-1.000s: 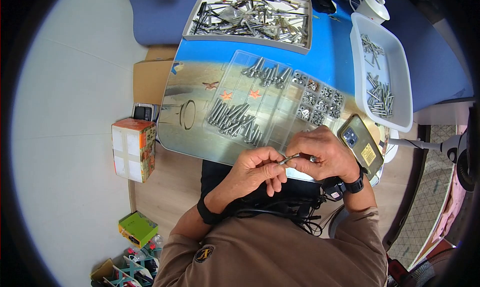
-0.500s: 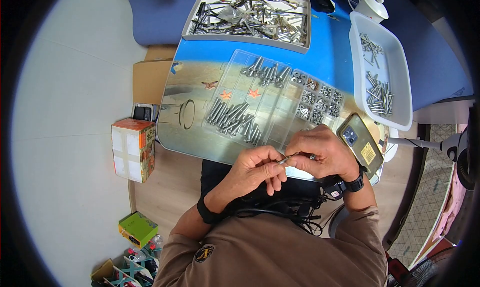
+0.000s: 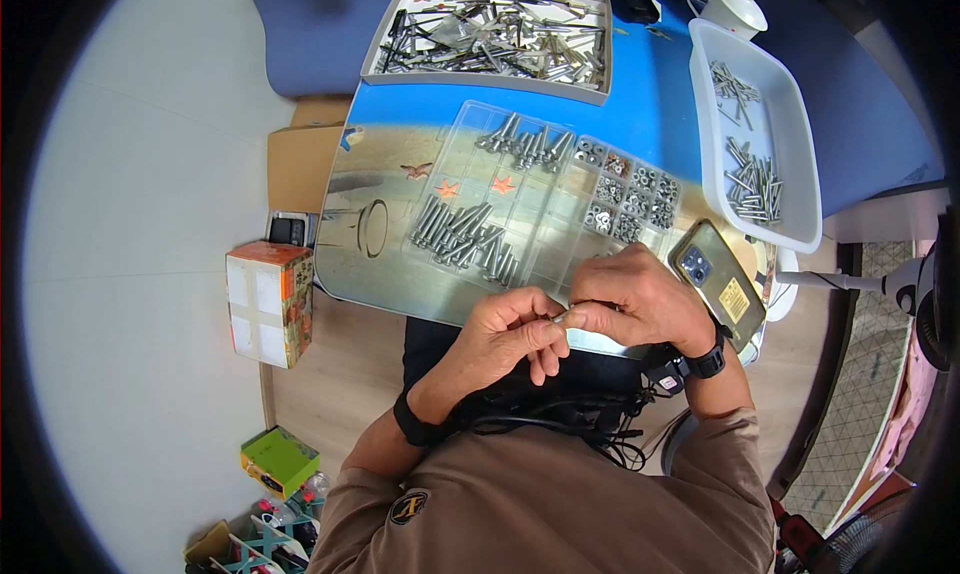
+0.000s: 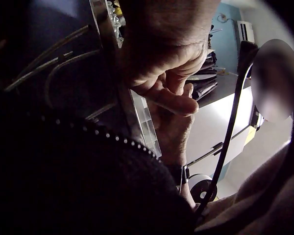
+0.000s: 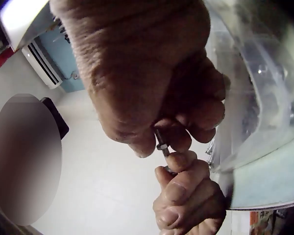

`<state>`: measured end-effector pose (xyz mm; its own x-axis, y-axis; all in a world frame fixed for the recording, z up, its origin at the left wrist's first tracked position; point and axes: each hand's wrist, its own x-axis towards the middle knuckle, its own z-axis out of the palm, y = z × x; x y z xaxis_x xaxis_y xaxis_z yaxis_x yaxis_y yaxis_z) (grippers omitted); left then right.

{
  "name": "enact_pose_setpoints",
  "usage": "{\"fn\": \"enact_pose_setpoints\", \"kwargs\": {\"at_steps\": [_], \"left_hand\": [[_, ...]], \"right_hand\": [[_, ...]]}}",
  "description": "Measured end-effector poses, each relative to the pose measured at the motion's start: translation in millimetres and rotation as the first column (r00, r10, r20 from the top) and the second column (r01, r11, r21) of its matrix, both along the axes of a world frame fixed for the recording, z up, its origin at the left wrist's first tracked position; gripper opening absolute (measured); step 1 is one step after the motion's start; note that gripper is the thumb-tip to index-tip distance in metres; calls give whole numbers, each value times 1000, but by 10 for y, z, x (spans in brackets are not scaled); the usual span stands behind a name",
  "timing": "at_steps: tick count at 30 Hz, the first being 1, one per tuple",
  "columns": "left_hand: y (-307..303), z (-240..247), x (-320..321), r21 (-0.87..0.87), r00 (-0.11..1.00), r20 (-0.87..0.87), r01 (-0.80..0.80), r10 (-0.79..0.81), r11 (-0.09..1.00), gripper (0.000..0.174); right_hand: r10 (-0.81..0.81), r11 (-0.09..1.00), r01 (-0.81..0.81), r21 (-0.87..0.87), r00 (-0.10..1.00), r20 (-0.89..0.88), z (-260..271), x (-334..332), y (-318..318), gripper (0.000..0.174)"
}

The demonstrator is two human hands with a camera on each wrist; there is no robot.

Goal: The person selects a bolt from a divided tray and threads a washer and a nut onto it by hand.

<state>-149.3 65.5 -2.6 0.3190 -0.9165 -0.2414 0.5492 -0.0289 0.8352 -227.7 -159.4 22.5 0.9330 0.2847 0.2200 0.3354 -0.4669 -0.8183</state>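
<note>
Both hands meet over the table's near edge in the head view. My left hand (image 3: 500, 342) pinches the end of a small bolt (image 5: 159, 134) between thumb and fingers. The right hand (image 3: 640, 296) comes from the other side, thumb and index finger gripping the bolt's other end. From the right wrist, a hex nut (image 5: 162, 146) shows on the shaft between the two sets of fingertips. In the head view the fingers hide nearly all of the bolt. The left wrist view shows the hands overlapping, with the bolt hidden.
Beyond the hands lies a clear divided case (image 3: 478, 166) holding bolts (image 3: 455, 232) and nuts (image 3: 631, 199). A phone (image 3: 718, 284) lies beside the right wrist. Farther off are a shallow box (image 3: 485, 82) of mixed hardware, a white tub (image 3: 800, 164) with screws and a lidded white cup (image 3: 738, 12).
The right hand's fingers have turned over and closed in on the bolt, which showed between the hands earlier and is now mostly covered. The left hand stays nearly still.
</note>
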Motion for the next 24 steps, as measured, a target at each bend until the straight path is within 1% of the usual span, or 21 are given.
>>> {"fn": "enact_pose_setpoints", "kwargs": {"at_steps": [1,2,4,5,7,8,10,11,13,19,23,24], "left_hand": [[-1,6,2,-5,1000,10,19,-19,1000,12],[-3,11,-1,-5,1000,10,21,-21,1000,12],[-1,14,-4,20,1000,-22,4,-4,1000,12],[1,9,-6,20,1000,-22,5,-5,1000,12],[4,-6,-9,-2,1000,-10,-3,3,1000,12],[2,-6,-7,-2,1000,-10,-3,3,1000,12],[-1,-6,1,-1,1000,3,11,-11,1000,13],[-3,-7,-1,-1,1000,3,11,-11,1000,13],[-12,-8,-9,1,1000,25,-3,3,1000,15],[-37,28,-13,-1,999,18,-38,38,999,17],[-39,26,-19,6,999,16,-48,48,999,16],[-33,21,-13,10,999,1,-41,41,999,16]], "right_hand": [[30,997,-31,-77,999,-13,-3,-4,-16,18],[29,997,-30,-77,1000,-12,25,-13,0,18],[-74,987,82,136,995,-63,119,-20,70,16],[-74,987,82,136,995,-63,138,-25,88,16],[-92,976,104,191,993,-70,158,-31,108,17],[-92,976,104,191,993,-70,123,-24,103,17],[-63,990,57,126,997,42,23,-2,82,19],[-63,990,57,126,997,42,27,-2,71,19],[-60,997,59,46,998,21,39,-5,54,19],[-88,996,88,12,994,63,5,-3,44,24],[-94,996,94,1,993,76,8,7,37,24],[-76,997,76,3,996,53,27,11,31,23]]}}
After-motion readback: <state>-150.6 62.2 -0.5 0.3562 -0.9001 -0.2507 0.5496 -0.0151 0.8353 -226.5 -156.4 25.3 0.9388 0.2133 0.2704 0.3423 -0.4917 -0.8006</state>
